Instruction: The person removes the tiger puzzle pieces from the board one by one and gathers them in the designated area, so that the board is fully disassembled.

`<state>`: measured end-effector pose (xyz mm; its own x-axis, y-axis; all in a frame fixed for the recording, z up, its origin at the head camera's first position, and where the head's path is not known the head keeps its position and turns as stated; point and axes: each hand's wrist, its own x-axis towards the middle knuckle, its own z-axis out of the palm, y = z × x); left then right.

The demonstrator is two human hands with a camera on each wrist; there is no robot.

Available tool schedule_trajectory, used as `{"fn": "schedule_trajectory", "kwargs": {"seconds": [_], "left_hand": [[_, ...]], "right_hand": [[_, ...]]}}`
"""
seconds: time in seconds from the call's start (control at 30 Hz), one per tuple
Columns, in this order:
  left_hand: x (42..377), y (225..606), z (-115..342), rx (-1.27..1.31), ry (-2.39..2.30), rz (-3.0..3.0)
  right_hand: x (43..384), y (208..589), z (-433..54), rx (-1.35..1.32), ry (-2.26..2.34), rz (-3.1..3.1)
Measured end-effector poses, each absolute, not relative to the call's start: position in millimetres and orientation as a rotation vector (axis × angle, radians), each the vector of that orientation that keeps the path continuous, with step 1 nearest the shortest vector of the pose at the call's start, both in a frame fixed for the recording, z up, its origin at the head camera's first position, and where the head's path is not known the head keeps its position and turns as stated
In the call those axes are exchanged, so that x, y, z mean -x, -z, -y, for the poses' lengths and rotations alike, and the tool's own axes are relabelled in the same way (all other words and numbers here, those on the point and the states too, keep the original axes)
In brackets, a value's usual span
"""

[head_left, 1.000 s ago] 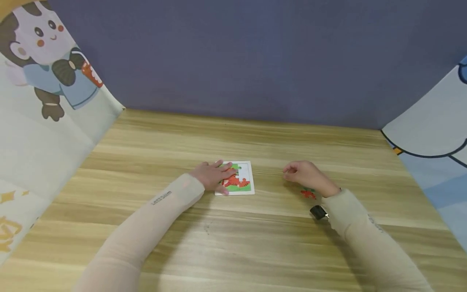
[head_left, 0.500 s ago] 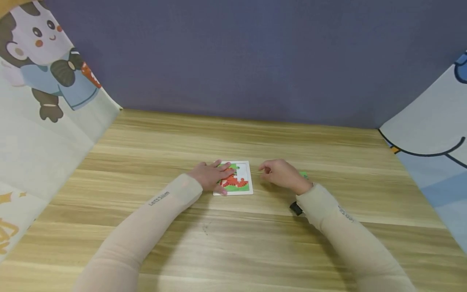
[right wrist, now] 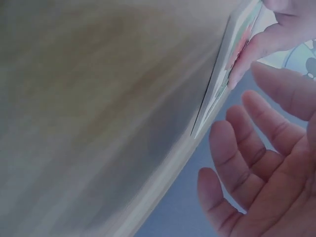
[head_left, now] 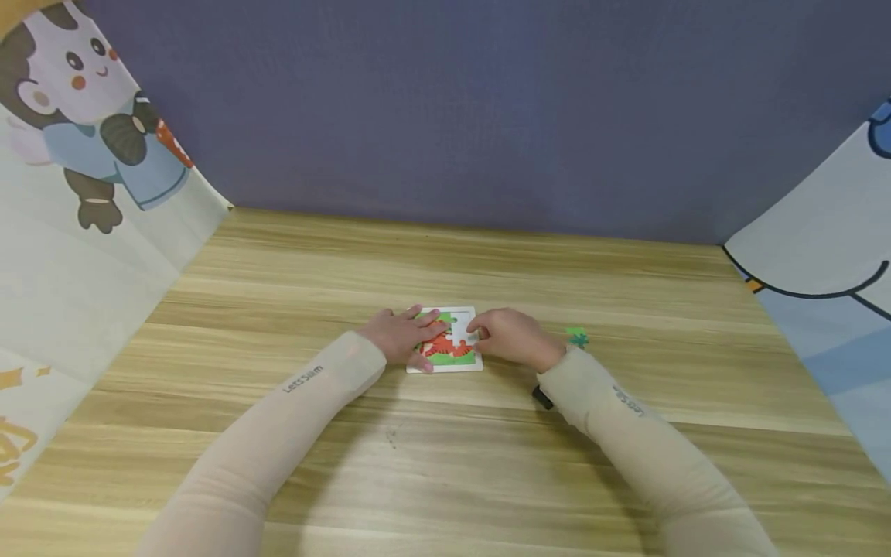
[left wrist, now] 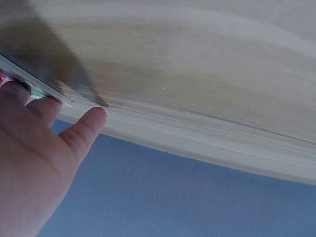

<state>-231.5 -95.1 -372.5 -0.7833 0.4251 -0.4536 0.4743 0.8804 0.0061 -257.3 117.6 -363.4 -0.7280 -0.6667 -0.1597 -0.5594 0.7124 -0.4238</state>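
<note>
Puzzle (head_left: 452, 350): left hand (head_left: 404, 338) spread over left edge; right hand (head_left: 513, 337) at right edge, hold unclear.

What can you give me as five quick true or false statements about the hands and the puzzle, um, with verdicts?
1. The left hand rests on the puzzle. True.
2. The puzzle is completely filled. False: white shows in its upper right part.
3. A loose green shape lies on the table. True.
4. Only one hand is near the puzzle. False: the right hand is at its right edge.
5. Both sleeves bear lettering. True.
</note>
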Motion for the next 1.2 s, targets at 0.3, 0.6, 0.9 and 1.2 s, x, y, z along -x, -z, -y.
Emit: {"fn": "schedule_trajectory", "kwargs": {"seconds": [0.3,0.6,0.9,1.2], "left_hand": [[232.0,373.2,94.8,-0.665,0.168,-2.600],[233.1,373.4,94.4,-0.677,0.214,-2.596],[234.7,374.7,94.6,-0.673,0.178,-2.595],[235.7,375.8,95.8,-0.690,0.146,-2.591]], "right_hand": [[254.7,361.0,-109.0,1.015,0.317,-2.662],[251.5,361.5,-104.8,1.014,0.248,-2.654],[254.0,364.3,-103.5,1.067,0.197,-2.634],[256.6,367.5,-102.4,1.051,0.204,-2.615]]}}
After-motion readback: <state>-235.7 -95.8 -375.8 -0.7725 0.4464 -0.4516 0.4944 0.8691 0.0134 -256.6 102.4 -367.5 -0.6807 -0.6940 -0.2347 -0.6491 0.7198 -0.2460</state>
